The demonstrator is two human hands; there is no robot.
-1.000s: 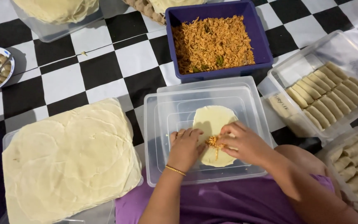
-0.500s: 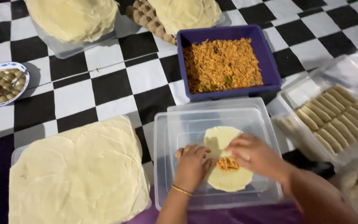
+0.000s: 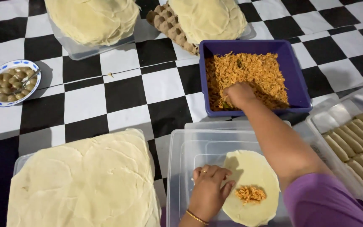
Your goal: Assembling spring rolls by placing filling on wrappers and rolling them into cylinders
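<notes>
A round pale wrapper lies on an upturned clear plastic box lid, with a small heap of orange shredded filling on it. My left hand rests flat on the wrapper's left edge, fingers spread. My right hand reaches forward into the purple square tub of orange shredded filling, fingers curled down into the filling; what they hold is hidden.
A thick stack of wrappers fills a tray at the near left. Two more wrapper stacks sit at the far edge. A blue-rimmed bowl of small brown balls is at left. Rolled pieces line a clear tray at right.
My right hand has left the wrapper and reached forward into the purple tub. My left hand stays on the wrapper. The camera view has shifted closer.
</notes>
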